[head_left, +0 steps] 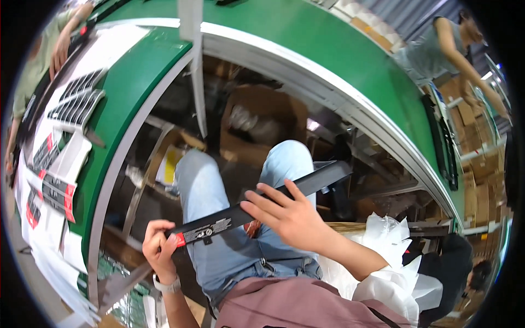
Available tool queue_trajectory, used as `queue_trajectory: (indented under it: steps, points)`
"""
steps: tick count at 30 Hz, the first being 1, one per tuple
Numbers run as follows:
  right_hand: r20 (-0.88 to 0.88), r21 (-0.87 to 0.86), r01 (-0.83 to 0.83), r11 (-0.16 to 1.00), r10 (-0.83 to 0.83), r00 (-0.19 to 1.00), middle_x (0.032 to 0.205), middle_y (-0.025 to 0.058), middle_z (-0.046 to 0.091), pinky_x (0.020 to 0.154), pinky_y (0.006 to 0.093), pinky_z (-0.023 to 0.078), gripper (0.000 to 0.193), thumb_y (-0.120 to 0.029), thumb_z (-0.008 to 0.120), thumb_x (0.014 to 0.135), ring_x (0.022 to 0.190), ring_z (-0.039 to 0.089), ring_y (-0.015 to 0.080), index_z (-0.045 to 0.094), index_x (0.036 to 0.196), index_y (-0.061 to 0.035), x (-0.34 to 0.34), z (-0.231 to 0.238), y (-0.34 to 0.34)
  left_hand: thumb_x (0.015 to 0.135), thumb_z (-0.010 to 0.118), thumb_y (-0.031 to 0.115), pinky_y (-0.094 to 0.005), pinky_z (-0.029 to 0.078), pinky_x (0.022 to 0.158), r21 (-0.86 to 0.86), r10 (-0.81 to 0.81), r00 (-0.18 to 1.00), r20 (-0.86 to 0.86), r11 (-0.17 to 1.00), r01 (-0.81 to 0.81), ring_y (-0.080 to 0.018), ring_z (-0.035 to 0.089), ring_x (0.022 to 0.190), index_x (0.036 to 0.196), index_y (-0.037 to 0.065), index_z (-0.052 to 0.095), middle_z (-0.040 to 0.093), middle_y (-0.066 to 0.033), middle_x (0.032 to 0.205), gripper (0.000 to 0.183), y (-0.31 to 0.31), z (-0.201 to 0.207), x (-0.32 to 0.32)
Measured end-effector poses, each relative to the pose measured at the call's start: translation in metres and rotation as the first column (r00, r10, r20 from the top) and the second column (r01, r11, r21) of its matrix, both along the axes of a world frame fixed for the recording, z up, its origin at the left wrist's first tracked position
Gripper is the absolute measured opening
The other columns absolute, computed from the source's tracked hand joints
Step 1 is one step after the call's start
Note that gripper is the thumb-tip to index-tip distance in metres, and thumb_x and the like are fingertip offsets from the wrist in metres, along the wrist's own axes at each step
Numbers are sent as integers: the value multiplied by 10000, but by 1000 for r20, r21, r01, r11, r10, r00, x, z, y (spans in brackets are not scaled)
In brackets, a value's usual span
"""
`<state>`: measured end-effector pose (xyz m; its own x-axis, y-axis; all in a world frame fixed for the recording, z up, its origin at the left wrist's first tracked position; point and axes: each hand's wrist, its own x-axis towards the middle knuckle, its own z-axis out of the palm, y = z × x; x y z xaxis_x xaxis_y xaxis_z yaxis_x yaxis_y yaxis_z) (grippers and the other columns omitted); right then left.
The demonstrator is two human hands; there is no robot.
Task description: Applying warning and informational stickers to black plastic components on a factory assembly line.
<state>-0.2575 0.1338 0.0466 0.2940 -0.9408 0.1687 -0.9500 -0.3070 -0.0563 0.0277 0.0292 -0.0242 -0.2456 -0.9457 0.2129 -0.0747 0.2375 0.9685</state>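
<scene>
A long black bar (224, 218) lies slantwise across my lap, its far right end higher in the picture. Near its left end it carries white print and a red patch. My left hand (159, 249) has its fingers bent around that red end and grips it. Across the bar's middle rests my right hand (284, 216), its fingers stretched out and spread over the top face; its thumb side is partly hidden. A small orange-brown patch (252, 228) shows below the bar, between my legs; its kind is unclear.
Green worktops (131, 87) with metal edges curve around me. Printed label sheets (57, 191) lie at the left, near a co-worker's hand (59, 54). Below stands an open cardboard box (262, 120). White wrapping (377, 240) is beside my right arm; black strips (440, 142) lie at the right, near another person.
</scene>
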Motion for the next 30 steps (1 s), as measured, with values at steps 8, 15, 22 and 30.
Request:
queue_trajectory:
  steps: [8, 15, 22, 30]
  points:
    - [-18, -91, 96, 991, -98, 995, 962, 37, 634, 805, 337, 485, 510, -124, 723, 643, 900, 612, 208, 631, 1143, -85, -93, -1, 14, 775, 641, 55, -288, 420, 776, 64, 1, 996, -90, 998, 5, -171, 506, 810, 611, 39, 333, 601, -164, 968, 349, -1, -8, 5]
    - [-94, -89, -128, 988, 120, 988, 742, 51, 512, 576, 351, 489, 377, -125, 596, 750, 669, 573, 228, 603, 1114, -27, -112, 11, 9, 870, 591, 68, -315, 433, 893, 188, -56, 975, -214, 977, 98, -200, 585, 907, 879, 51, 439, 630, -145, 984, 154, -14, -8, 15]
    - [284, 60, 365, 929, -367, 886, 777, 133, 692, 622, 311, 523, 329, 69, 717, 577, 680, 683, 288, 671, 891, -19, -146, 71, 71, 866, 575, 104, -315, 481, 827, 400, 280, 861, -425, 911, -99, -189, 607, 870, 975, 61, 544, 627, -78, 922, 121, -31, -44, 32]
    - [766, 295, 718, 631, -605, 216, 1018, 27, 660, 807, 262, 477, 440, -75, 732, 784, 872, 610, 122, 603, 1190, 36, -260, 91, 103, 868, 644, 263, -381, 438, 924, 56, 140, 935, 325, 984, -167, -306, 543, 1079, 1121, 47, 559, 566, -168, 1133, 343, -3, -97, -39]
